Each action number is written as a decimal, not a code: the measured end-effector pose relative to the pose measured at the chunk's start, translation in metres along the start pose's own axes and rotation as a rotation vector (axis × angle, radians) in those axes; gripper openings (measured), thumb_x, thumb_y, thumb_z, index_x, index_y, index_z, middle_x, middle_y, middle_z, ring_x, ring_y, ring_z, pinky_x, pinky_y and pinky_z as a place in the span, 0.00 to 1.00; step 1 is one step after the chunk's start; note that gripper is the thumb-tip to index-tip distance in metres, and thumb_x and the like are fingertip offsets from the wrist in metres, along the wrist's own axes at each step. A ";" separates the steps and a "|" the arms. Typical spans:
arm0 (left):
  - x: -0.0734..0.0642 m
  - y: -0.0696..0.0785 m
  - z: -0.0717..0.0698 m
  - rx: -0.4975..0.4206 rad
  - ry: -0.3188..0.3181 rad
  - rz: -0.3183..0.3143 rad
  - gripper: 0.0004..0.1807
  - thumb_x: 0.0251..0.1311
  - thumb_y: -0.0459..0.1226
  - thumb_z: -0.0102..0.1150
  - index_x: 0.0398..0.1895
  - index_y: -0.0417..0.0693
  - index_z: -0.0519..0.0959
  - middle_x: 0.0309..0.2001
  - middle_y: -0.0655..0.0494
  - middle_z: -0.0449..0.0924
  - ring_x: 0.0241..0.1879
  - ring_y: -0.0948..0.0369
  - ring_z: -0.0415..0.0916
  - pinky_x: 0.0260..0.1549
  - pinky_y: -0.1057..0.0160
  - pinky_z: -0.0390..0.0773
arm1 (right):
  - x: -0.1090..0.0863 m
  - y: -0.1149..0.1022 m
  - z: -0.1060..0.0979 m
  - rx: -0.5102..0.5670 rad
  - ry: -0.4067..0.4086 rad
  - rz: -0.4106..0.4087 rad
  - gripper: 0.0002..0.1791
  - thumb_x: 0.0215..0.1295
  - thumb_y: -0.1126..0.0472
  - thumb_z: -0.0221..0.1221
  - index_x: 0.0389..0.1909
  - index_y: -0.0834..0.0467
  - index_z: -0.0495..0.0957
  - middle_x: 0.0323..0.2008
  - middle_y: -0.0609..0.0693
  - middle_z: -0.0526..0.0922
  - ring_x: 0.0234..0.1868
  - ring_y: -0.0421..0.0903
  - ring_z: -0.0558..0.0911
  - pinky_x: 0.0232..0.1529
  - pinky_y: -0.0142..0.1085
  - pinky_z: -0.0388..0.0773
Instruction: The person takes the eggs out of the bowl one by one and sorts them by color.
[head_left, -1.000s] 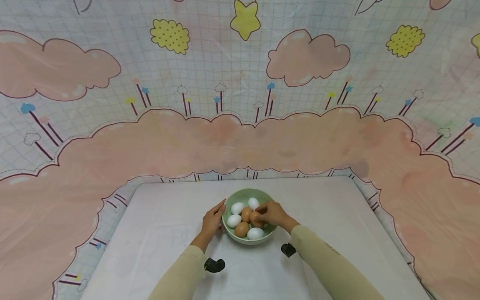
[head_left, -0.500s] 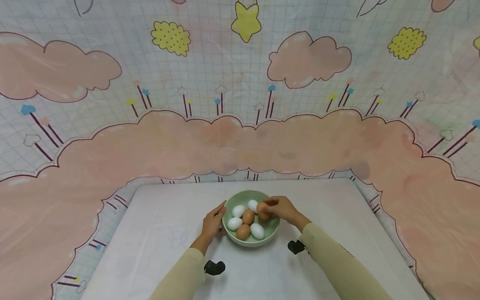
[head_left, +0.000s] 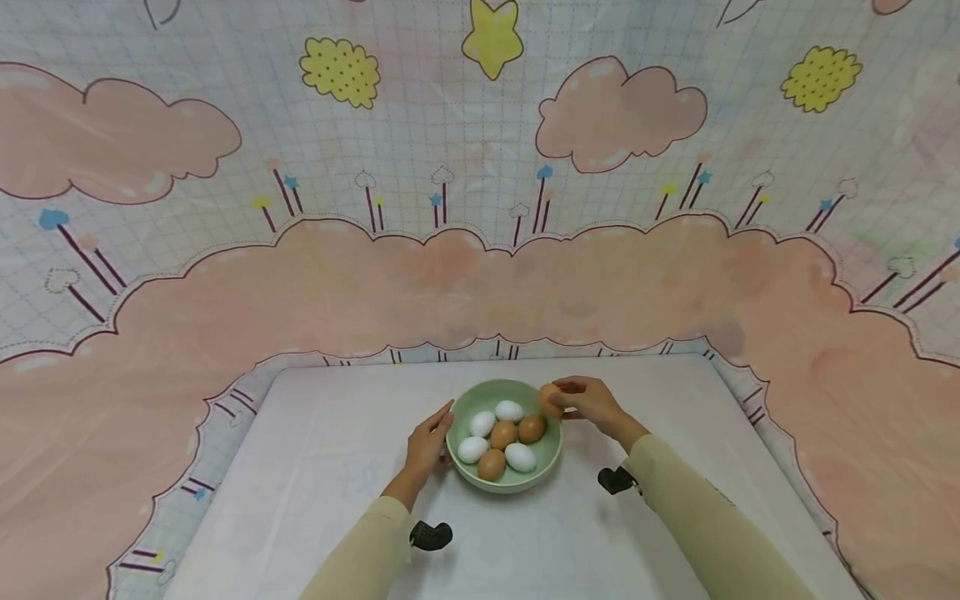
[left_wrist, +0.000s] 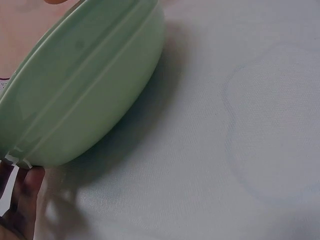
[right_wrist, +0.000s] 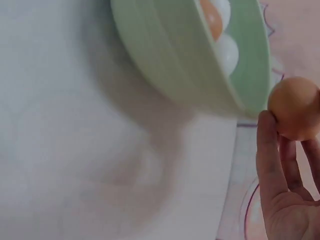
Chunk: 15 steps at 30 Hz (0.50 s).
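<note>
A light green bowl [head_left: 467, 479] stands on the table with several white and brown eggs inside. My left hand [head_left: 426, 446] holds the bowl at its left side, with fingertips [left_wrist: 31, 182] against the lower outer wall in the left wrist view. At the bowl's far right rim, my right hand [head_left: 596, 404] pinches a brown egg [right_wrist: 295, 107] between thumb and fingers, just above the rim. Among the eggs left in the bowl are a brown egg [head_left: 532, 428] at the right and a white egg [head_left: 521, 457] at the near side.
The white table [head_left: 337, 433] extends to both sides of the bowl. Behind it hangs a patterned cloth [head_left: 480, 283] with clouds and stars. Black wrist devices show below each hand, the left one [head_left: 431, 536] and the right one [head_left: 617, 480].
My right hand has lifted a brown egg from the bowl's right part and carried it right and away to the far right rim. The left hand stays at the bowl.
</note>
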<state>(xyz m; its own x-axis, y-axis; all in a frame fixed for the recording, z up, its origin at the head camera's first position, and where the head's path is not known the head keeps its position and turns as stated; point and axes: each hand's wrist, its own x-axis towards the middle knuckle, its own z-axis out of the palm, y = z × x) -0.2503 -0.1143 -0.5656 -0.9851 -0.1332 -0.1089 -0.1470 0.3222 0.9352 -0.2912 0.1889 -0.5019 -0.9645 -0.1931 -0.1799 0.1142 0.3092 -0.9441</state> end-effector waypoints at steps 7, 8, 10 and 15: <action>0.000 -0.002 0.000 0.004 0.011 -0.008 0.21 0.72 0.50 0.51 0.66 0.63 0.75 0.66 0.47 0.73 0.45 0.52 0.77 0.21 0.63 0.79 | 0.002 0.021 -0.021 -0.057 0.174 -0.003 0.28 0.64 0.58 0.66 0.59 0.70 0.75 0.55 0.67 0.78 0.49 0.51 0.81 0.41 0.38 0.84; -0.001 -0.002 0.000 0.006 0.011 -0.009 0.21 0.72 0.51 0.51 0.66 0.63 0.75 0.65 0.47 0.73 0.43 0.51 0.78 0.20 0.63 0.79 | 0.002 0.026 -0.024 -0.074 0.195 0.002 0.27 0.64 0.58 0.66 0.59 0.70 0.75 0.54 0.67 0.79 0.49 0.52 0.81 0.41 0.37 0.84; -0.001 -0.001 0.000 0.009 0.012 -0.010 0.21 0.72 0.50 0.51 0.66 0.62 0.75 0.66 0.46 0.73 0.42 0.52 0.78 0.21 0.63 0.79 | 0.001 0.033 -0.029 -0.105 0.223 0.028 0.27 0.64 0.57 0.66 0.59 0.70 0.75 0.54 0.67 0.79 0.48 0.53 0.81 0.40 0.36 0.84; -0.002 0.001 0.000 0.005 0.019 -0.016 0.21 0.72 0.50 0.51 0.65 0.62 0.75 0.66 0.44 0.72 0.38 0.52 0.80 0.20 0.61 0.80 | 0.000 0.049 -0.038 -0.132 0.266 0.097 0.28 0.66 0.57 0.64 0.60 0.70 0.73 0.56 0.67 0.77 0.47 0.54 0.82 0.41 0.37 0.84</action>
<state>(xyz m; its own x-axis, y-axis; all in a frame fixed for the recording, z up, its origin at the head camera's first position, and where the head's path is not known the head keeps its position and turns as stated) -0.2487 -0.1135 -0.5645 -0.9807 -0.1564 -0.1176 -0.1634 0.3242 0.9318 -0.2942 0.2395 -0.5380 -0.9811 0.0880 -0.1724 0.1935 0.4362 -0.8788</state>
